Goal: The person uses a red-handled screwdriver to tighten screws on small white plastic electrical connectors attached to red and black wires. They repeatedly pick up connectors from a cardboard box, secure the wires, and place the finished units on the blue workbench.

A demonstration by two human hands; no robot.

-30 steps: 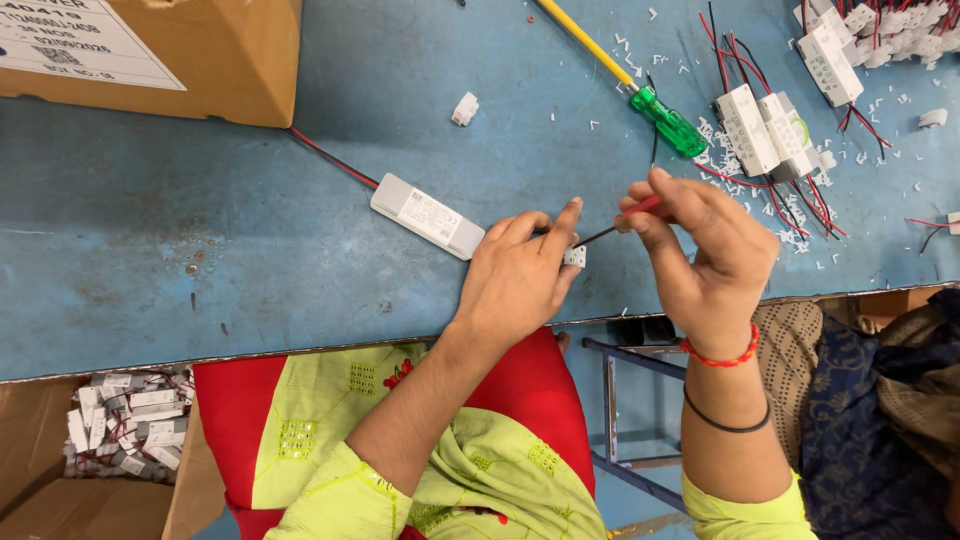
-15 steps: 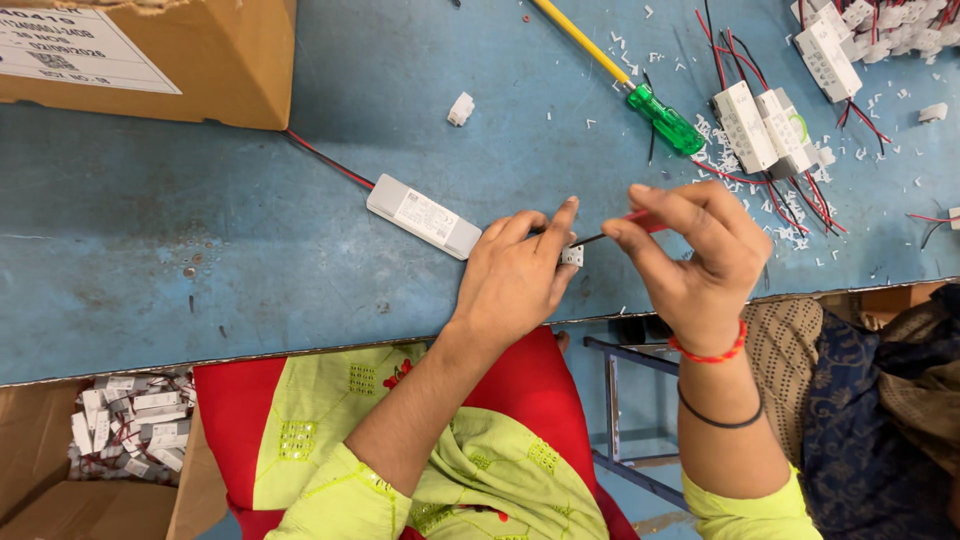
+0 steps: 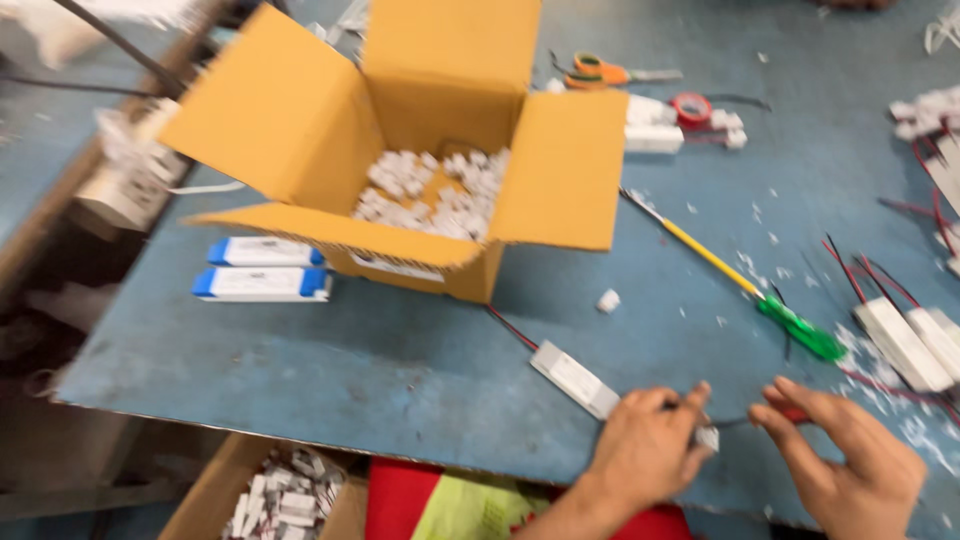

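Observation:
My left hand (image 3: 648, 448) rests on the blue table (image 3: 420, 360) near its front edge and pinches a small white connector (image 3: 707, 437) on a thin wire. Just left of it lies a white rectangular driver module (image 3: 573, 379) with a red and black lead running away from it. My right hand (image 3: 850, 462) pinches the other end of the wire, where a bit of red shows between the fingertips. The two hands are a few centimetres apart.
An open cardboard box (image 3: 400, 150) holds several small white connectors (image 3: 435, 190). Two white modules with blue ends (image 3: 262, 268) lie left of it. A green-handled screwdriver (image 3: 745, 283), more wired modules (image 3: 905, 342), orange scissors (image 3: 600, 72) and a lower carton of parts (image 3: 285, 495) are around.
The view has tilted up and pulled back, so the open box and far table now show. My hands keep the same pinch on the wire and connector.

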